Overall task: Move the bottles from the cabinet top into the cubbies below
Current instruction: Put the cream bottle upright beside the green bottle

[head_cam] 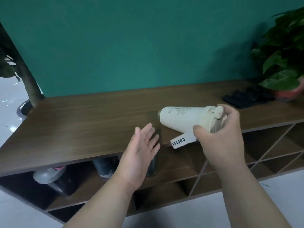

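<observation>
The right hand (218, 129) grips the cream coffee tumbler (184, 118) by its lid end, tipped on its side just over the cabinet top (82, 122), while the left hand (141, 152) hovers open and empty, fingers spread. Risk here: a lid-end grip could slip or pop the cap, and the dangling strap (181, 140) might snag the cubby (181, 162) edge going in. The strap reads "COFFEE"; the scrawl on the body is too blurred to read.

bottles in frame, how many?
4: cream bottle held in right hand; grey-lidded far-left cubby; dark one next; another behind left hand. More may hide.
</observation>
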A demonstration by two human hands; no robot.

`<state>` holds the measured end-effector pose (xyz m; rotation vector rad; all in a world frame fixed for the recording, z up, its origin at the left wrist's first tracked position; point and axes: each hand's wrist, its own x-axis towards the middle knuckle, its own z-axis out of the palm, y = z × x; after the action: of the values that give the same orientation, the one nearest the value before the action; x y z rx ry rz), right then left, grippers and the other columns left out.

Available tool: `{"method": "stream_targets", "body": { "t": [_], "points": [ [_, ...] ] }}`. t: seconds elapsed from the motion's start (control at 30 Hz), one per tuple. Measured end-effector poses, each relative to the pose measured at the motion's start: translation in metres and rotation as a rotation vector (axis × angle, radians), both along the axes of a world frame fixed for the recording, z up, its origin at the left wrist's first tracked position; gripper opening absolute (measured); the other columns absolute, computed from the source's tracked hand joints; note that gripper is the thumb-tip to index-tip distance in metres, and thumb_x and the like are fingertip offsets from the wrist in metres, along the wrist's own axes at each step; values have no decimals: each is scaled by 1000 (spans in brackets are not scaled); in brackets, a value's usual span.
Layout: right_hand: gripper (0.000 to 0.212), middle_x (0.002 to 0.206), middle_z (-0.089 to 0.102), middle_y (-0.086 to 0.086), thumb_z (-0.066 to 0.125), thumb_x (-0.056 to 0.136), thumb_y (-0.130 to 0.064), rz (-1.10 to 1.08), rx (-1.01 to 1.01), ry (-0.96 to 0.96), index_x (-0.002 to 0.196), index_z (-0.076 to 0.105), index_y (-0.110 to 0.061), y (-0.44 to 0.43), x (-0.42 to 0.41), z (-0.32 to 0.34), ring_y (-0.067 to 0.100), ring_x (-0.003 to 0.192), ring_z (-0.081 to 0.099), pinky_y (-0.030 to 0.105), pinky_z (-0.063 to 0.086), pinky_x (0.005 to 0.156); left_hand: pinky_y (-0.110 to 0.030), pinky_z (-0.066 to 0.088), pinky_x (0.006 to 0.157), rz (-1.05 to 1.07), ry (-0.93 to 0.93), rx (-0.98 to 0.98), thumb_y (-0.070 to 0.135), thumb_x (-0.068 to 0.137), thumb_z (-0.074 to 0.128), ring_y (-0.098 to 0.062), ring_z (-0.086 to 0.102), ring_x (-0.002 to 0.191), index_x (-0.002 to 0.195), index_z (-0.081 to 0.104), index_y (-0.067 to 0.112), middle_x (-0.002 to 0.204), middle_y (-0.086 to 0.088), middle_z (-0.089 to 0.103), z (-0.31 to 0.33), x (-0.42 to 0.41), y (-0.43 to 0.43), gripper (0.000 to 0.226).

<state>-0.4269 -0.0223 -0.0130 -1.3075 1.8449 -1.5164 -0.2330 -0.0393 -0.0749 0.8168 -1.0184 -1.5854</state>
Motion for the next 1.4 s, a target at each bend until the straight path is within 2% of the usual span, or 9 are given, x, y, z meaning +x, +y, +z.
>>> {"method": "stream_targets", "body": {
  "t": [0.13,0.33,0.5,0.63,0.83,0.93,1.0,1.17,1.4],
  "points": [
    [68,112,53,-27,76,73,-25,21,-29,25,128,40,-45,55,-9,12,-8,96,53,18,39,67,-46,30,122,-60,-7,19,66,87,30,-14,43,144,152,38,27,153,11,47,-13,-18,25,77],
    [57,115,58,-18,78,68,-32,35,51,220,114,48,-47,87,-14,3,10,106,56,35,47,82,-38,38,111,-107,-12,174,75,82,33,-6,51,137,136,51,44,149,18,53,-56,-36,67,65],
    [56,113,54,-16,73,65,-40,116,237,363,116,50,-43,81,-11,-32,12,106,54,40,50,87,-38,38,112,-200,-12,340,68,99,23,-15,48,142,153,40,30,155,5,51,-90,-47,79,68],
    [60,122,39,-12,75,69,-34,111,363,281,122,48,-42,59,-11,-60,9,97,54,36,51,81,-42,46,102,-109,-2,493,69,97,32,-25,54,135,146,51,19,148,-4,57,-114,-52,66,73],
    [56,115,44,-6,67,62,-37,98,466,251,117,52,-35,18,-12,-99,20,103,54,39,49,83,-44,23,117,-196,84,718,74,96,21,-21,33,150,154,38,19,156,-5,47,-128,-63,22,82],
    [73,119,46,-5,62,55,-48,92,488,299,125,50,-31,-3,-7,-113,24,110,53,46,53,89,-49,34,109,-153,67,678,74,96,26,-28,45,142,150,45,16,138,-6,59,-142,-69,8,81],
    [76,121,47,-5,62,56,-50,89,494,316,128,49,-30,-17,-5,-119,25,114,50,48,52,92,-51,38,107,-111,69,648,73,95,32,-33,45,143,148,48,15,145,-9,57,-150,-72,1,81],
    [67,126,49,-3,69,66,-43,69,495,332,128,50,-27,-46,-5,-134,25,118,46,46,47,99,-53,34,114,-133,110,625,73,94,34,-32,42,145,150,46,15,155,-10,50,-160,-75,-25,81],
    [50,107,44,-7,71,68,-37,51,498,370,114,62,-19,-75,-5,-145,25,114,46,42,42,103,-56,19,124,-182,153,651,79,89,34,-27,33,151,154,41,21,162,-5,41,-175,-79,-54,88]
  ]
}}
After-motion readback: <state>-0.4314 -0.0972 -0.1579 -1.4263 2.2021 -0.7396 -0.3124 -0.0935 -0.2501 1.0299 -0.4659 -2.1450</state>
